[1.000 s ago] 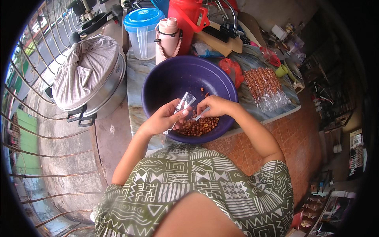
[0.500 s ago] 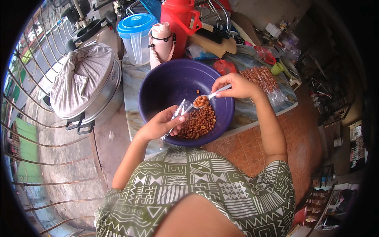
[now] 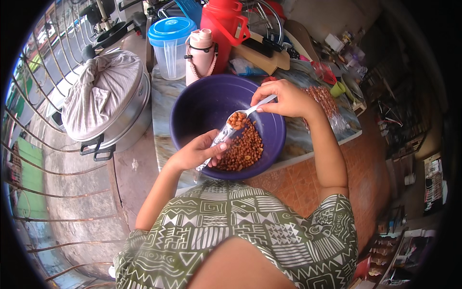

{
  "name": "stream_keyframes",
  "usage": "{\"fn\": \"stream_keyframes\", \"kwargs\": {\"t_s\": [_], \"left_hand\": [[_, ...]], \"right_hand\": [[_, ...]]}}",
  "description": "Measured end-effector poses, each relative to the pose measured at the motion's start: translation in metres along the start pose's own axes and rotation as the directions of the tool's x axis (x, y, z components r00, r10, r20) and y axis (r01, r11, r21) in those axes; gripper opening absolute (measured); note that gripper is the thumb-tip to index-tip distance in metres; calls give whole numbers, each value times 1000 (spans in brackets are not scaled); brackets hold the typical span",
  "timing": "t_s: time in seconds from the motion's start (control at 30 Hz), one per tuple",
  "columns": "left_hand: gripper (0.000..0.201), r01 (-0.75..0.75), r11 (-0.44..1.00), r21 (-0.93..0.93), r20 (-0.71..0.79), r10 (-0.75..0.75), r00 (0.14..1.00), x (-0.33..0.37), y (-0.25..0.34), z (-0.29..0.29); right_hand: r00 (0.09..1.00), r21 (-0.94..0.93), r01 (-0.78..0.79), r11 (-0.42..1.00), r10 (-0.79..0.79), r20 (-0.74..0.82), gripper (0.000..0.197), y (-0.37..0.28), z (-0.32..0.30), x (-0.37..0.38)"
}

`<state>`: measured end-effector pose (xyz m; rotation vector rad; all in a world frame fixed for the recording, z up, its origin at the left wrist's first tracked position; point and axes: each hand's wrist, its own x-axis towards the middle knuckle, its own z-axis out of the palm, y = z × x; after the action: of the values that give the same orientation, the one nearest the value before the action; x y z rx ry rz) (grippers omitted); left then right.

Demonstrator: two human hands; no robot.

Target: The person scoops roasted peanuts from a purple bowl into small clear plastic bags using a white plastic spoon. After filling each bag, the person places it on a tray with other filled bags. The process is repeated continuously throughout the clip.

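Note:
My left hand (image 3: 204,150) grips a narrow clear plastic bag (image 3: 220,139) over the near left part of a purple basin (image 3: 191,103). In my right hand (image 3: 284,100) is a white plastic spoon (image 3: 260,104), pinched by its handle above the basin's right rim. The spoon's bowl carries a heap of brown peanuts (image 3: 237,120) and sits at the bag's upper end. Whether any peanuts are inside the bag I cannot tell. Loose peanuts (image 3: 243,151) cover the near right of the basin's bottom.
Behind the basin stand a pink bottle (image 3: 198,55), a blue-lidded clear container (image 3: 171,50) and a red jug (image 3: 222,33). Filled bags of peanuts (image 3: 322,100) lie at right on the marbled table (image 3: 166,113). A cloth-covered metal pot (image 3: 139,108) stands at left.
The loaded spoon has moved left and slightly up to the bag's top end. My right hand has shifted the same way; my left hand stays nearly in place.

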<state>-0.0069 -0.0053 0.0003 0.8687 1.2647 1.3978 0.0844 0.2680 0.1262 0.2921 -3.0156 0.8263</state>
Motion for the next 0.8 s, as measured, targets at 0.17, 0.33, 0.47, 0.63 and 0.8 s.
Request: {"fn": "stream_keyframes", "kwargs": {"t_s": [0.17,0.33,0.47,0.63,0.8], "left_hand": [[30,-19,999,-46,-5,19,1000,0,4,4],[30,-32,999,25,16,31,999,0,3,2],[29,-58,998,29,8,57,998,0,0,3],[29,-52,998,21,-5,52,999,0,1,3],[28,-78,995,68,-101,85,991,-4,4,11]], "right_hand": [[999,-12,-15,1000,14,-43,18,-15,-2,-1],[1000,-62,-18,998,18,6,18,-17,-7,-2],[995,-60,-68,996,71,64,18,-20,-12,-1],[1000,-75,0,997,1,18,16,-28,-7,1],[975,-346,146,927,-195,-110,14,-44,2,-2]]}}
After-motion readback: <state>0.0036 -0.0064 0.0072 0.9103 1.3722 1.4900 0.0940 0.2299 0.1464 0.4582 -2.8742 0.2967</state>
